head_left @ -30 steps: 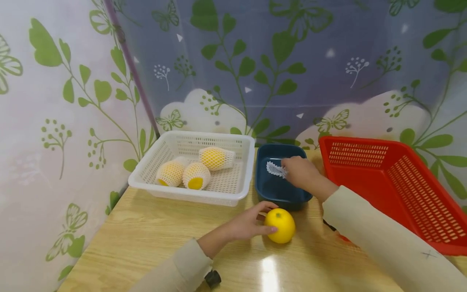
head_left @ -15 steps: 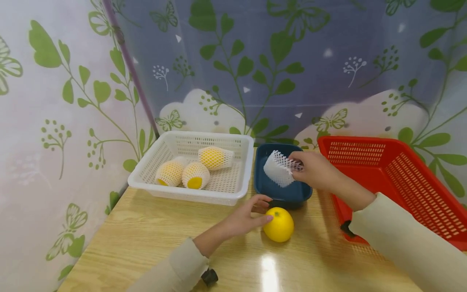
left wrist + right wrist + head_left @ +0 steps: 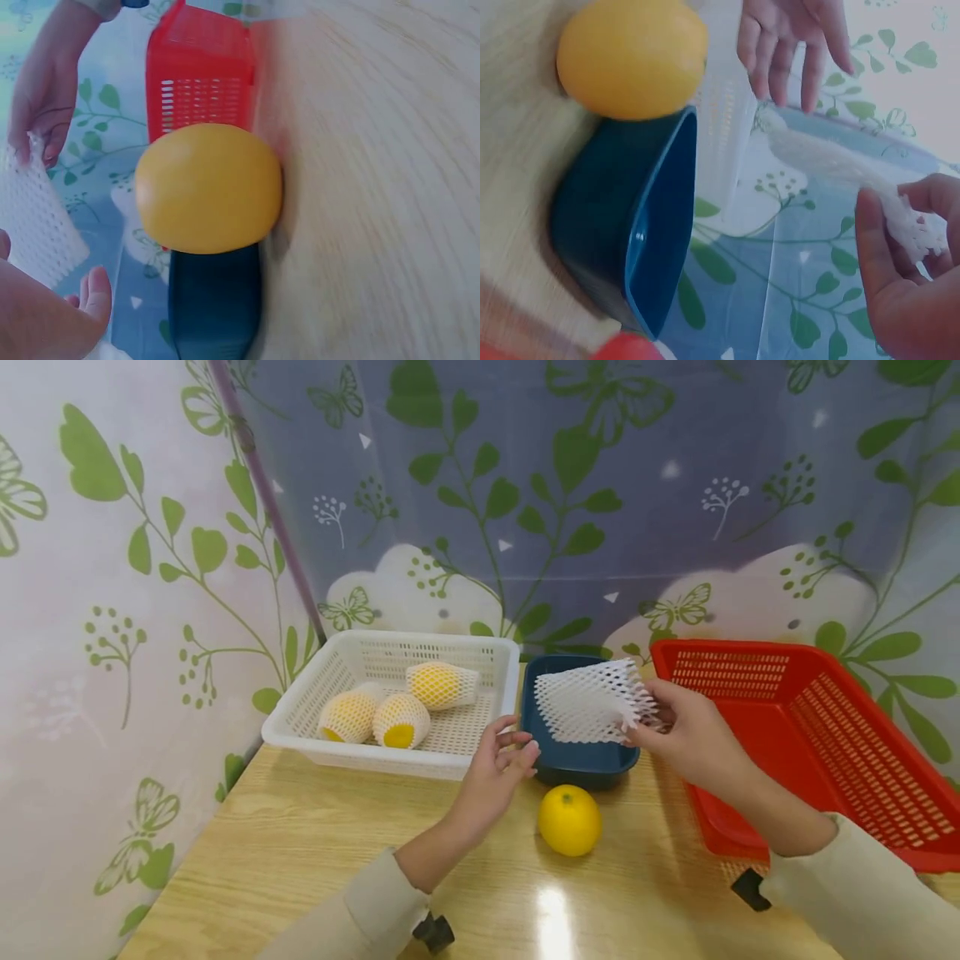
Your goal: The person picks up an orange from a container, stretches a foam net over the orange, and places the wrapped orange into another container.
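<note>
A white foam fruit net (image 3: 588, 702) hangs above the dark blue bin (image 3: 581, 764), and my right hand (image 3: 693, 735) pinches its right end between thumb and fingers. In the right wrist view the foam net (image 3: 832, 159) stretches from that grip toward the other hand. My left hand (image 3: 487, 781) is raised left of the bin, fingers loosely bent, holding nothing and apart from the net. On the table in front of the bin sits a bare yellow round fruit (image 3: 570, 821), touched by neither hand. It also fills the middle of the left wrist view.
A white basket (image 3: 390, 764) at the left holds three yellow fruits in foam nets, one being this netted fruit (image 3: 442, 685). At the right stands a large red basket (image 3: 757, 747). A patterned curtain (image 3: 480, 510) rises behind the table (image 3: 315, 852).
My right hand has lifted the foam net up out of the blue bin and drawn back right. My left hand has let go of the yellow fruit and moved up and left.
</note>
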Available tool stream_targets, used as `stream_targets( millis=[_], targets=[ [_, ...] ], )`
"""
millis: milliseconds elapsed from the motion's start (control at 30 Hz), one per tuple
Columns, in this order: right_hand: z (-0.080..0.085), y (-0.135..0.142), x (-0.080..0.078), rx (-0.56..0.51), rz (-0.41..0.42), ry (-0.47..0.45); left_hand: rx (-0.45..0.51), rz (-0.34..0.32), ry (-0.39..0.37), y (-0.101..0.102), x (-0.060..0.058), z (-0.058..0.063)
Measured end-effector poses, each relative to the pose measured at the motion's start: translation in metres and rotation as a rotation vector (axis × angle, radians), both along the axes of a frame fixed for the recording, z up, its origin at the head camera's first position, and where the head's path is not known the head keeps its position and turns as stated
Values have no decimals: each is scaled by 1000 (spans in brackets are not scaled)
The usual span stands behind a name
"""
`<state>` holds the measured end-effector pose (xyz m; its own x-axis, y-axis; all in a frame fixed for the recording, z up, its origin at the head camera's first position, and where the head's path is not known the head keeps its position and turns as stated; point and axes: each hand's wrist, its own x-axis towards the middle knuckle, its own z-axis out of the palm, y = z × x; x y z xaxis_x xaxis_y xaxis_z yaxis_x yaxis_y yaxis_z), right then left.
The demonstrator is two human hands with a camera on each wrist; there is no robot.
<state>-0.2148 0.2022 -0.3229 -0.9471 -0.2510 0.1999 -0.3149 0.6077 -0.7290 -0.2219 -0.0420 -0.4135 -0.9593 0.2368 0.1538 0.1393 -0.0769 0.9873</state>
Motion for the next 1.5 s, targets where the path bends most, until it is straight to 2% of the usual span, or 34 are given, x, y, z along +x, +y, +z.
stream_targets(
  millis=[200, 333, 600, 767, 900, 967, 1033, 1133, 1200, 1267, 1367, 1433, 1500],
  targets=[
    [-6, -8, 17, -74, -39, 11, 62, 18, 47, -1, 0, 14],
    [-9, -14, 27, -97, -38, 70, 107, 33, 68, -2, 0, 20],
    [-15, -24, 38, -85, -26, 175, 101, 58, -35, -4, -4, 22],
    [-17, -29, 48, -54, 3, 235, 151, 10, -60, -7, -4, 19],
    [-17, -31, 53, -46, 38, 248, 202, -19, -86, -7, -3, 19],
    [-18, -29, 54, -112, 89, 278, 246, -42, -113, -8, -3, 19],
    [-20, -28, 54, -257, 170, 295, 308, -85, -137, -9, -3, 17],
    [-20, -27, 51, -500, 266, 232, 405, -171, -154, -12, -4, 14],
    [-18, -29, 47, -593, 251, 107, 431, -223, -149, -13, -4, 12],
    [-16, -33, 43, -592, 190, -43, 420, -267, -131, -14, -4, 10],
    [-21, -40, 38, -529, 149, -226, 370, -331, -109, -13, -4, 8],
    [-27, -45, 36, -496, 155, -300, 326, -378, -85, -11, -2, 8],
    [-34, -48, 33, -481, 170, -318, 280, -413, -67, -10, 0, 8]
  ],
)
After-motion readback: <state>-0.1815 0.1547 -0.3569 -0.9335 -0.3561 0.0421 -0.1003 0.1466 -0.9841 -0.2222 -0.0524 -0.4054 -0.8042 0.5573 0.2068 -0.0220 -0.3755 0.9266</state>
